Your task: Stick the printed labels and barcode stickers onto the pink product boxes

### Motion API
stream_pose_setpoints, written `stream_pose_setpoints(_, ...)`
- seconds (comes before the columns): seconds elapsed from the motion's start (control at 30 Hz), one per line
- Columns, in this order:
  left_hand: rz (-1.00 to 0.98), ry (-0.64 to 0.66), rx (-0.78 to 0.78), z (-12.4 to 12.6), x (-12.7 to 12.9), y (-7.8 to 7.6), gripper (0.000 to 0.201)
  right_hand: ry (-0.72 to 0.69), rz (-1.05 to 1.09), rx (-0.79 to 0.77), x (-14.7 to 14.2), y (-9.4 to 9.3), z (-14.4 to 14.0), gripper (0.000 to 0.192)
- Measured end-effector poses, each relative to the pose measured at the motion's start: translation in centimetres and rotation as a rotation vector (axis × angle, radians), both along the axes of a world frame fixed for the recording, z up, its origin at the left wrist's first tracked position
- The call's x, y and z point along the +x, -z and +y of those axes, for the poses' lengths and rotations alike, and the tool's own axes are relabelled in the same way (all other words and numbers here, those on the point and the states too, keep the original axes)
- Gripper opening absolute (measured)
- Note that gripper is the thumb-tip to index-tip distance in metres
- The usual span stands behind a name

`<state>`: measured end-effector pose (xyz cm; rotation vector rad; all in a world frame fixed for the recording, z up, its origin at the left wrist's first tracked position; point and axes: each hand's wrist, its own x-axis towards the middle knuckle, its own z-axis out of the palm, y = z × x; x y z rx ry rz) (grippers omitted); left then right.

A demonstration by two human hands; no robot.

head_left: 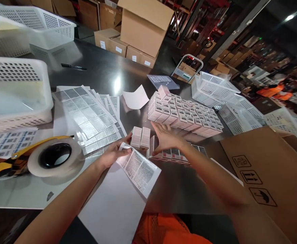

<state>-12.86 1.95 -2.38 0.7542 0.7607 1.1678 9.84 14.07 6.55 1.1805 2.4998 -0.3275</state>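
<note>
My left hand (111,154) grips a label sheet (139,169) at its upper left end, thumb on top. The sheet curves downward, showing printed labels on one part and a long blank white part. Just beyond it stand two small pinkish-white boxes (140,138) side by side. My right hand (170,138) is open, thumb and fingers spread around the left end of a low row of small boxes (175,155). Whether it touches them I cannot tell. Behind that hand sits a larger block of similar boxes (184,117), with one box (164,93) lying on top.
Label sheets (87,112) lie fanned at left, beside a tape dispenser (54,156) and white basket (18,95). A curled paper (136,98), clear sleeve (163,81) and pen (73,66) rest farther back. A large carton (270,183) stands at right, near plastic baskets (214,86).
</note>
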Motion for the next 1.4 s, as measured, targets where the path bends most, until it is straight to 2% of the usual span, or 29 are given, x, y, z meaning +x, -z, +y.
stream_pose_setpoints(0.07,0.053,-0.007,0.045,-0.2,0.2,0.2,0.022,0.025,0.003,-0.008,1.7,0.8,-0.6,0.152)
stream_pose_setpoints(0.2,0.182,0.029,0.137,-0.3,0.3,0.2,0.025,0.022,0.049,0.018,3.5,2.6,-2.0,0.151)
stream_pose_setpoints(0.3,0.224,0.048,0.152,-0.2,0.2,0.1,0.026,0.038,0.086,0.021,4.6,3.1,-2.5,0.145)
stream_pose_setpoints(0.43,0.228,0.059,0.150,-0.1,0.1,0.3,0.024,0.051,0.146,-0.008,5.7,3.1,-2.8,0.126)
stream_pose_setpoints(0.53,0.202,0.054,0.145,-0.1,0.1,0.5,0.023,0.054,0.214,0.030,6.1,2.8,-3.0,0.114)
stream_pose_setpoints(0.7,0.221,0.044,0.121,0.0,-0.1,0.4,0.024,0.026,0.266,0.103,5.3,1.7,-2.8,0.106)
stream_pose_setpoints(0.83,0.257,0.098,0.152,0.0,-0.3,0.7,0.026,0.003,0.116,0.117,2.6,0.5,-1.9,0.114)
stream_pose_setpoints(0.93,0.283,0.112,0.166,-0.2,-0.4,0.9,0.026,0.013,0.131,0.050,1.1,-0.2,-0.7,0.129)
stream_pose_setpoints(1.03,0.287,0.120,0.176,-0.4,-0.5,1.1,0.022,-0.006,0.190,-0.050,2.2,-0.5,0.5,0.141)
stream_pose_setpoints(1.13,0.280,0.134,0.197,-0.4,-0.6,1.2,0.020,0.014,0.091,-0.063,5.4,-0.1,0.3,0.150)
stream_pose_setpoints(1.2,0.308,0.143,0.204,-0.3,-0.6,1.3,0.021,0.043,0.060,-0.051,7.4,0.6,-0.7,0.142)
stream_pose_setpoints(1.27,0.343,0.145,0.208,-0.1,-0.6,1.5,0.022,0.038,0.107,-0.005,8.6,1.2,-1.8,0.125)
stream_pose_setpoints(1.33,0.355,0.141,0.210,0.1,-0.6,1.6,0.023,0.016,0.156,0.067,8.7,1.3,-2.5,0.113)
stream_pose_setpoints(1.4,0.359,0.142,0.214,0.2,-0.5,1.7,0.023,0.009,0.147,0.116,7.9,1.0,-2.5,0.111)
